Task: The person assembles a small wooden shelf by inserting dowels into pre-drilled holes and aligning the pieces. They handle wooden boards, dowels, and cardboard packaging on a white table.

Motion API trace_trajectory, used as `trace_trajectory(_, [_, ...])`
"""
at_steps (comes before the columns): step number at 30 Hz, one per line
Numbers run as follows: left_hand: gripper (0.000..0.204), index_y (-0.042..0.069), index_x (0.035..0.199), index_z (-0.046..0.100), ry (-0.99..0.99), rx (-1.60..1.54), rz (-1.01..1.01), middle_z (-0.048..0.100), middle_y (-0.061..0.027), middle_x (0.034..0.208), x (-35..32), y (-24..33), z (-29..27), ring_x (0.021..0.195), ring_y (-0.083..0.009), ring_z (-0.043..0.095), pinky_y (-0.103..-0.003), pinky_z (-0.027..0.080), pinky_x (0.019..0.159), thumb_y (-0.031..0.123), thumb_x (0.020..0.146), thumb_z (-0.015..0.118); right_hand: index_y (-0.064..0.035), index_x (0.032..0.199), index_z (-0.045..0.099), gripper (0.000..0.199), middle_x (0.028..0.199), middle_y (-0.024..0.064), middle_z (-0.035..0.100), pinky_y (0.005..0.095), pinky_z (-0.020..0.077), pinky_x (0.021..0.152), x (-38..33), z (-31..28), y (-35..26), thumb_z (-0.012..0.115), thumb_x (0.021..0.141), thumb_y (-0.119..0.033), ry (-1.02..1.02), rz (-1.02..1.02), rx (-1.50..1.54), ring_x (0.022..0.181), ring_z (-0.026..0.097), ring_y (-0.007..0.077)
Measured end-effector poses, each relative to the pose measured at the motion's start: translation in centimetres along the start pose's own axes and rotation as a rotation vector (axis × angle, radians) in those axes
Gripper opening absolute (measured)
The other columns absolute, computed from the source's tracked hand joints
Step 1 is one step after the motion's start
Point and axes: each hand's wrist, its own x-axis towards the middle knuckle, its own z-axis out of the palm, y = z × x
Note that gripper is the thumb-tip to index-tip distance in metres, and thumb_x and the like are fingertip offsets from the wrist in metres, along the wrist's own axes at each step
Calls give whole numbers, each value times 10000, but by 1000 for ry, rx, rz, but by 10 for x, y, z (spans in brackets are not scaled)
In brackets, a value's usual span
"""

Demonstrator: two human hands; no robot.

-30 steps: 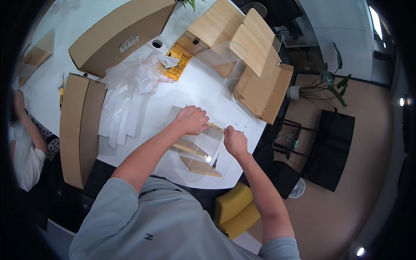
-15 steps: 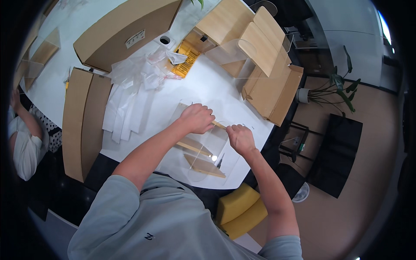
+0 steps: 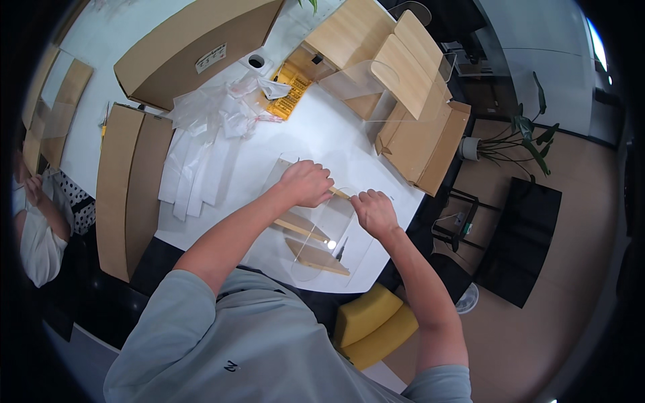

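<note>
On the white table in front of me stands a piece made of clear plastic panels (image 3: 340, 218) and pale wooden boards. My left hand (image 3: 306, 184) is closed over its far edge, fingers curled round a narrow wooden board (image 3: 340, 193). At the right end of that same board my right hand (image 3: 374, 212) grips with bent fingers. Through the clear plastic I see a second wooden board (image 3: 302, 229) and a third (image 3: 317, 258) nearer me. A slim dark tool (image 3: 341, 250), perhaps a screwdriver, lies beside them.
Plastic wrapping (image 3: 222, 111) and a yellow tool case (image 3: 290, 91) lie farther back. Cardboard boxes (image 3: 131, 191) stand left; an open carton (image 3: 430, 148) and a wooden unit (image 3: 353, 33) stand right. A co-worker's hand (image 3: 35, 190) touches a wood-and-plastic piece (image 3: 67, 101) at far left. A yellow chair (image 3: 373, 322) is close by.
My left hand keeps its place and my right hand has barely shifted. At far left, the co-worker's hands and the wood-and-plastic piece have moved.
</note>
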Motion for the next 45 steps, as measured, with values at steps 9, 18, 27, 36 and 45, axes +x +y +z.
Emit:
trace_trajectory(9, [327,110,856,712,19,-2,3,684,-55,899,-2,1,-2,901,-236,684,-377,545,809,432,898,671,-72,853,604,78,726,118,663,417,519,650,11,-7,4,558,890,-123,-185,-76,-12,722,670,294])
trace_trajectory(18, [309,115,891,720,32,-36,8,689,-53,921,-3,0,2,919,-235,681,-384,538,824,422,892,682,56,837,654,142,620,180,597,429,432,446,29,44,-31,570,885,-47,-83,1275,1213,499,583,304])
trace_trajectory(27, [323,113,889,719,-2,-27,30,691,-61,921,1,-2,2,923,-246,680,-389,536,832,430,904,655,56,970,628,244,668,231,642,458,495,547,8,21,-36,485,949,-140,-100,956,899,588,656,345])
trace_trajectory(36, [329,110,873,717,6,-7,18,687,-61,902,-3,-2,-2,903,-246,684,-392,545,810,433,901,659,-41,862,562,142,779,167,682,494,544,645,-2,-7,-17,517,940,-151,-128,306,253,747,674,362])
trace_trajectory(45, [338,113,870,718,39,-2,27,687,-56,898,-3,-1,1,902,-243,686,-388,551,803,444,906,656,-69,803,592,95,736,89,647,420,542,672,3,-1,-12,575,886,-112,-39,126,133,746,649,278])
